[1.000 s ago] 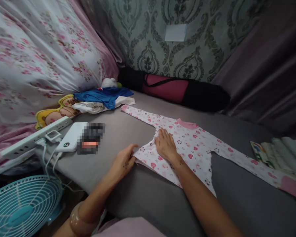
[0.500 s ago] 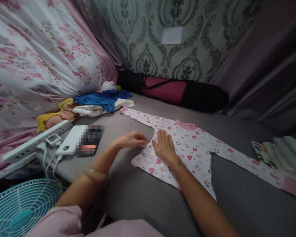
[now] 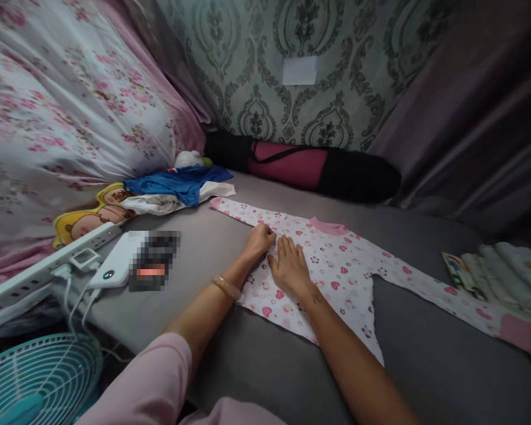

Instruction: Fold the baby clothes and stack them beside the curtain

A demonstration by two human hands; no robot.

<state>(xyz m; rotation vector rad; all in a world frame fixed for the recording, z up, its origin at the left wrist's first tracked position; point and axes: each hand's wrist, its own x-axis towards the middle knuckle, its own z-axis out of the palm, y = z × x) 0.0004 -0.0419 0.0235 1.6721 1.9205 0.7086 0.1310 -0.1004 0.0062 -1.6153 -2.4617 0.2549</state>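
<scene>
A white long-sleeved child's shirt point(image 3: 323, 265) with pink hearts, flowers and a pink collar lies spread on a grey bed surface point(image 3: 194, 248). Both sleeves stretch outward and end in pink cuffs. My left hand point(image 3: 260, 241) is closed at the shirt's left underarm, its fingertips pinching the fabric edge there. Flat on the chest, close beside it, rests my right hand point(image 3: 289, 267) with fingers extended. A bracelet point(image 3: 225, 288) circles my left forearm.
At left are a power strip point(image 3: 48, 265), a white power bank point(image 3: 117, 260) with cables, a blurred-out phone point(image 3: 153, 262) and a blue garment point(image 3: 181, 182). A blue fan point(image 3: 39, 378) stands below. A long bag point(image 3: 292, 165) lies along the wall; folded cloths point(image 3: 504, 268) are at right.
My left hand has let go of the shirt's lower left corner and moved up to the underarm, closing on the fabric. My right hand has stayed flat on the chest.
</scene>
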